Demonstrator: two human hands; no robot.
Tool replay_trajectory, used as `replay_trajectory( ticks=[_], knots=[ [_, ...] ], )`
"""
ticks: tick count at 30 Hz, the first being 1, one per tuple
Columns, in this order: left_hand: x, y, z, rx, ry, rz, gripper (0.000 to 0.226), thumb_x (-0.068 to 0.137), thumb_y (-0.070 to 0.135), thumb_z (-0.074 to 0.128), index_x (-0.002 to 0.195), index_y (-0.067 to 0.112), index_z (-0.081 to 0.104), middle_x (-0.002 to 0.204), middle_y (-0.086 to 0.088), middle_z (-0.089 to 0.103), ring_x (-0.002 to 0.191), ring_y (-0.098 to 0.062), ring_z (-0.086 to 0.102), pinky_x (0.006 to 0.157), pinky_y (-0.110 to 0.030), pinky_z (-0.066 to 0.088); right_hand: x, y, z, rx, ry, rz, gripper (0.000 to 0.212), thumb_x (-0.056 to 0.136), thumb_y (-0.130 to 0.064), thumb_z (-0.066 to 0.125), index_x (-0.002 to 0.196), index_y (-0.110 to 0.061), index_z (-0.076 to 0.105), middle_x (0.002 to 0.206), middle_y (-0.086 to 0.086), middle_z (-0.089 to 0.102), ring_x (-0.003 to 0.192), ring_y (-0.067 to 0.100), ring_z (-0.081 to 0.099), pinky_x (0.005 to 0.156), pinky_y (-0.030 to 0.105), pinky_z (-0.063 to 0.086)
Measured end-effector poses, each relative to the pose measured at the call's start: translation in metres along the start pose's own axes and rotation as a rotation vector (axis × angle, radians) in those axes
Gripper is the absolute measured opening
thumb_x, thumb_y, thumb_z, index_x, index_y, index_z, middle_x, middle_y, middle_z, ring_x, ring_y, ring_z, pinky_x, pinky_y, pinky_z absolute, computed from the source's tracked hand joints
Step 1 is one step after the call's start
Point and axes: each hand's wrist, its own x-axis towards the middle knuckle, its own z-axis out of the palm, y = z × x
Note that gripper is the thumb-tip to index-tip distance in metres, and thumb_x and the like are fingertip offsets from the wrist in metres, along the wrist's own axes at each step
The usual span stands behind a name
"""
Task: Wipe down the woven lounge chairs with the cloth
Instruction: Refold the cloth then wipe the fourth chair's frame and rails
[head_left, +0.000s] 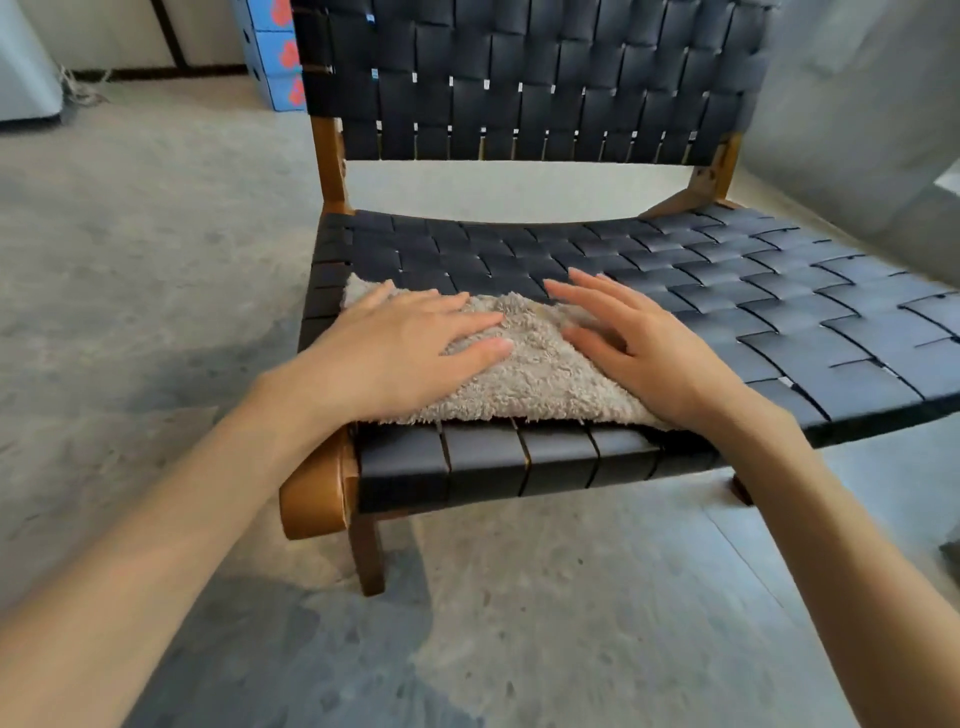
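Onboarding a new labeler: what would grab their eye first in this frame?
First the two hands, left hand and right hand, pressed flat with straight fingers on a beige terry cloth at the front left of the seat. Next the chair itself: dark woven straps on a brown wooden frame, filling the centre of the view on a grey floor. Behind it at upper left stand stacked blue boxes.

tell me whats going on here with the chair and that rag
A person is wiping a low lounge chair that has dark woven straps and a wooden frame. Both hands lie flat, fingers straight, on a beige terry cloth spread over the front left part of the seat. The left hand presses the cloth's left side and the right hand its right side. The rest of the seat and the backrest are uncovered. Blue boxes stand behind the chair.
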Motion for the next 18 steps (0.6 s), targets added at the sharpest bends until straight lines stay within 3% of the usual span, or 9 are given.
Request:
replay_trajectory(
  ticks=[3, 6, 10, 13, 15, 17, 18],
  knots=[
    [-0.014, 0.006, -0.001, 0.005, -0.021, 0.002, 0.077, 0.074, 0.080, 0.010, 0.146, 0.051, 0.016, 0.160, 0.012, 0.010, 0.147, -0.012, 0.008, 0.118, -0.040, 0.001, -0.012, -0.009, -0.003, -0.007, -0.026, -0.045, 0.051, 0.095, -0.058, 0.032, 0.141, -0.040, 0.043, 0.152, -0.018, 0.032, 0.137, 0.004, 0.032, 0.113, 0.032, 0.028],
    [-0.038, 0.012, 0.001, 0.089, 0.004, 0.022, 0.085, 0.069, 0.087, 0.020, 0.146, 0.053, 0.014, 0.160, 0.010, 0.010, 0.147, -0.015, 0.010, 0.118, -0.043, 0.005, -0.033, -0.012, -0.005, -0.125, -0.166, -0.056, 0.076, 0.081, -0.080, 0.018, 0.147, -0.043, 0.026, 0.155, -0.023, 0.020, 0.143, -0.001, 0.015, 0.119, 0.029, 0.013],
    [-0.054, 0.008, 0.004, -0.065, 0.202, 0.118, 0.047, 0.091, 0.059, 0.041, 0.137, 0.047, 0.044, 0.143, 0.014, 0.047, 0.130, -0.010, 0.044, 0.107, -0.031, 0.033, -0.052, -0.013, -0.012, -0.114, -0.195, -0.086, 0.064, 0.087, -0.074, 0.025, 0.145, -0.048, 0.022, 0.154, -0.024, 0.020, 0.142, -0.003, 0.015, 0.118, 0.027, 0.014],
    [-0.054, 0.009, 0.006, -0.053, 0.249, 0.116, 0.031, 0.095, 0.046, 0.046, 0.119, 0.038, 0.063, 0.114, 0.007, 0.068, 0.103, -0.015, 0.060, 0.090, -0.036, 0.049, -0.060, -0.015, -0.012, -0.118, -0.138, -0.100, 0.059, 0.088, -0.062, 0.029, 0.143, -0.043, 0.034, 0.149, -0.023, 0.030, 0.137, -0.004, 0.026, 0.114, 0.021, 0.019],
    [-0.058, 0.011, 0.010, -0.014, 0.307, 0.117, 0.028, 0.095, 0.047, 0.044, 0.105, 0.033, 0.066, 0.095, 0.007, 0.067, 0.091, -0.015, 0.061, 0.078, -0.038, 0.052, -0.067, -0.017, -0.007, -0.113, -0.004, -0.122, 0.053, 0.093, -0.054, 0.031, 0.133, -0.028, 0.055, 0.138, -0.014, 0.050, 0.127, 0.007, 0.048, 0.110, 0.028, 0.035],
    [-0.066, 0.015, 0.018, 0.001, 0.403, 0.140, 0.035, 0.094, 0.051, 0.040, 0.105, 0.031, 0.066, 0.095, 0.006, 0.068, 0.090, -0.017, 0.063, 0.074, -0.041, 0.054, -0.078, -0.018, 0.000, -0.143, 0.162, -0.179, 0.047, 0.099, -0.049, 0.033, 0.103, -0.016, 0.067, 0.103, -0.002, 0.070, 0.093, 0.017, 0.063, 0.084, 0.039, 0.053],
    [-0.073, 0.018, 0.023, -0.002, 0.482, 0.173, 0.040, 0.092, 0.053, 0.040, 0.108, 0.029, 0.067, 0.099, 0.004, 0.070, 0.092, -0.019, 0.065, 0.074, -0.042, 0.055, -0.086, -0.017, 0.003, -0.147, 0.231, -0.192, 0.043, 0.100, -0.046, 0.032, 0.089, -0.015, 0.061, 0.085, -0.003, 0.065, 0.079, 0.016, 0.060, 0.071, 0.037, 0.051]
  ],
)
